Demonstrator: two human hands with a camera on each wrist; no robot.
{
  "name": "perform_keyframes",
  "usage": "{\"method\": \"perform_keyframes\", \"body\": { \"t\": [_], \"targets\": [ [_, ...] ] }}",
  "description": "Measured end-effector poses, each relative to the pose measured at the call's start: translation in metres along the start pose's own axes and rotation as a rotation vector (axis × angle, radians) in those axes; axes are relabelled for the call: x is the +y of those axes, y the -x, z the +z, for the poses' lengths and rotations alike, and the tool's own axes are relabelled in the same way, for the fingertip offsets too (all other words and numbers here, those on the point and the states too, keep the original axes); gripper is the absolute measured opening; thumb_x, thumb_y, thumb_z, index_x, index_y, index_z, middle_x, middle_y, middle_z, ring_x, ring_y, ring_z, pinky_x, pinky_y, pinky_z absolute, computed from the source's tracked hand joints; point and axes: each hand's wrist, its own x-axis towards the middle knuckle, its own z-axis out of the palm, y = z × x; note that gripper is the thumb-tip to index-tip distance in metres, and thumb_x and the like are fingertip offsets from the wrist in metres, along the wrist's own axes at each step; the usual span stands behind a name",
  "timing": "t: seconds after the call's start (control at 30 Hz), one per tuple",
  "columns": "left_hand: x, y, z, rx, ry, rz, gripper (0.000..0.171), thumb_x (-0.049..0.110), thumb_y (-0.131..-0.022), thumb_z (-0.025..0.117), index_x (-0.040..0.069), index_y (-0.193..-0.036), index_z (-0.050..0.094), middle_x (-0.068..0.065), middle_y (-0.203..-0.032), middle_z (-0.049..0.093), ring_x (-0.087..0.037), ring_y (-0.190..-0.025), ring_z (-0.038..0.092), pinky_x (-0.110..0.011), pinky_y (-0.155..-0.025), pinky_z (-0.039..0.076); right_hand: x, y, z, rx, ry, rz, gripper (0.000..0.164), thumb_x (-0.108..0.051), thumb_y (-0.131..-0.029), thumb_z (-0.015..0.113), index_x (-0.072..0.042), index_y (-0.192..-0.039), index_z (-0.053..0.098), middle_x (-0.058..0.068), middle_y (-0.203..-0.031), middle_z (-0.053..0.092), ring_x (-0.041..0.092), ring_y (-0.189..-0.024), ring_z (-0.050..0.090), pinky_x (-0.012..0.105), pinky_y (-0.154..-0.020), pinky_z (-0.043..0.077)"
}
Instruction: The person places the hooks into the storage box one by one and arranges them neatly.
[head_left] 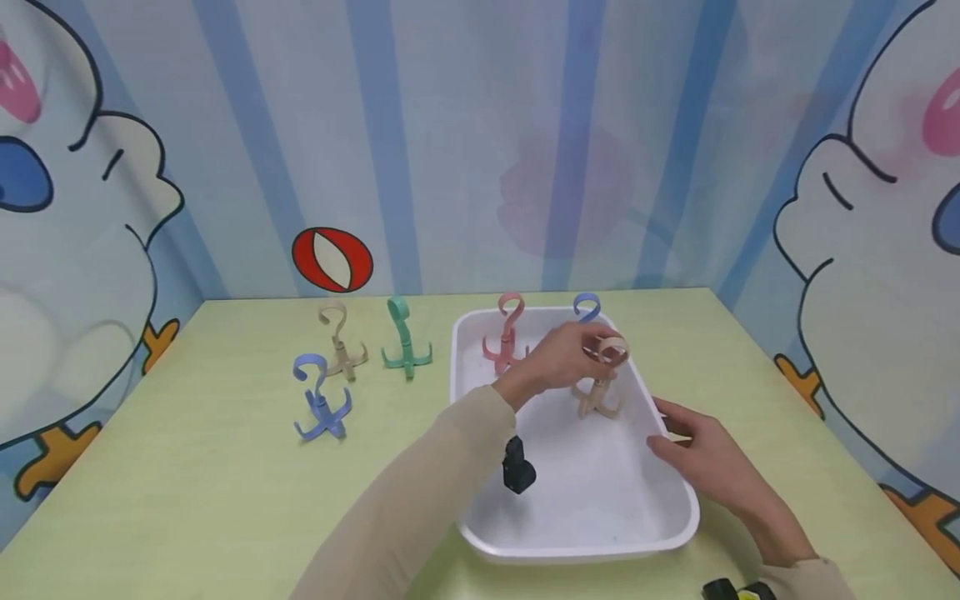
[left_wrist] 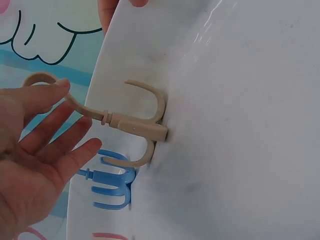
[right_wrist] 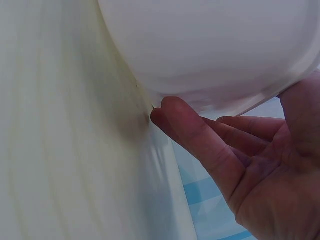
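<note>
White tub (head_left: 577,492): smooth, glossy plastic. Beige pronged hook (left_wrist: 135,126): smooth, matt plastic. Table (head_left: 187,475), lower left: smooth, matt. Sleeve (head_left: 427,492), bottom centre: matt cloth.

I count two beige pronged plastic hooks (head_left: 597,400), two blue hooks (head_left: 322,412), one green hook (head_left: 407,353), one pink hook (head_left: 507,343). There's one white rectangular plastic tray (head_left: 592,479).

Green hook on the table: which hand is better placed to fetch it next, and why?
Probably the left hand: it is nearer the green hook, though at a beige hook. The right hand is farther, holding the white tray.
</note>
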Motion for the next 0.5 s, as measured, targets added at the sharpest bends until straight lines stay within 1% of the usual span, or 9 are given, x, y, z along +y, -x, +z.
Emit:
{"method": "perform_keyframes", "body": {
  "t": [0.1, 0.17, 0.43, 0.5],
  "targets": [
    [0.0, 0.004, -0.01, -0.012, 0.001, -0.005, 0.047, 0.007, -0.093, 0.08, 0.015, -0.137, 0.069, -0.006, -0.128, 0.074, -0.018, -0.115, 0.07, -0.035, -0.101, 0.06, -0.001, 0.0, 0.0, -0.007, 0.002, 0.001, 0.066, -0.015, -0.104, 0.063, 0.006, -0.16, 0.036, 0.037, -0.144, 0.057, 0.034, -0.105, 0.076, 0.039, -0.076, 0.067],
    [0.0, 0.007, -0.017, -0.014, 0.012, 0.0, 0.049, 0.005, -0.093, 0.079, 0.013, -0.14, 0.067, -0.008, -0.132, 0.074, -0.02, -0.119, 0.071, -0.036, -0.103, 0.059, 0.0, -0.001, 0.0, -0.009, 0.004, -0.001, 0.066, -0.015, -0.104, 0.063, 0.006, -0.16, 0.035, 0.037, -0.144, 0.057, 0.034, -0.105, 0.076, 0.038, -0.075, 0.067],
    [0.0, 0.024, -0.045, -0.001, 0.073, 0.045, 0.051, -0.003, -0.094, 0.074, 0.004, -0.144, 0.063, -0.022, -0.138, 0.069, -0.032, -0.126, 0.069, -0.032, -0.097, 0.062, 0.003, -0.001, 0.001, -0.006, 0.018, 0.017, 0.067, -0.015, -0.104, 0.063, 0.005, -0.161, 0.034, 0.037, -0.144, 0.057, 0.035, -0.107, 0.075, 0.038, -0.076, 0.067],
    [0.001, 0.029, -0.052, 0.012, 0.083, 0.048, 0.051, -0.003, -0.094, 0.074, 0.004, -0.144, 0.062, -0.022, -0.139, 0.068, -0.033, -0.127, 0.069, -0.032, -0.097, 0.062, 0.003, -0.001, 0.001, -0.006, 0.024, 0.011, 0.067, -0.015, -0.104, 0.063, 0.005, -0.161, 0.034, 0.037, -0.144, 0.058, 0.035, -0.107, 0.075, 0.037, -0.076, 0.066]
  ]
}}
